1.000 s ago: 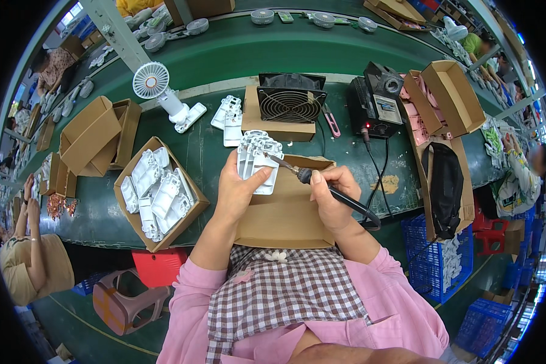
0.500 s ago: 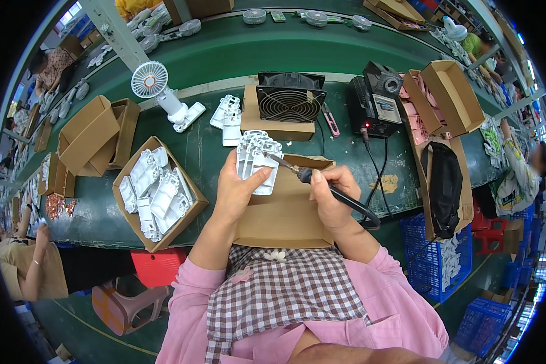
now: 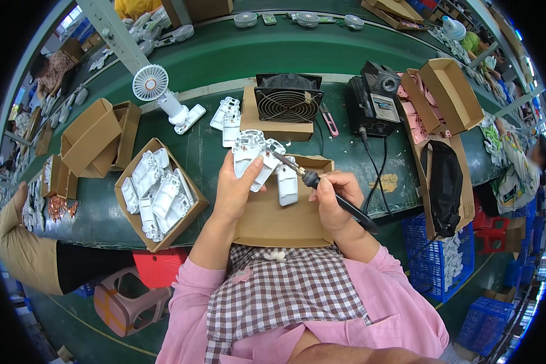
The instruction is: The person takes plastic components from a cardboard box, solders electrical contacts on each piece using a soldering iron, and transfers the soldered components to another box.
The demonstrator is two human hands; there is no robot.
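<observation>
A worker's left hand [image 3: 232, 189] grips white casings [image 3: 246, 162] above a shallow cardboard tray [image 3: 273, 221], whose near edge meets a checked apron [image 3: 285, 288]. Bare green tabletop [image 3: 348, 150] separates the tray from black cords [image 3: 379, 182]. Closed around a soldering iron [image 3: 310, 178], the right hand [image 3: 336, 205] angles it diagonally, tip forward-left. Beyond the workbench, small fans [image 3: 307, 20] line a green conveyor [image 3: 242, 54].

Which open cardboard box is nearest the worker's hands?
The shallow box between the left hand and right hand; the others, like the box heaped with white parts, stand farther off to either side.
</observation>
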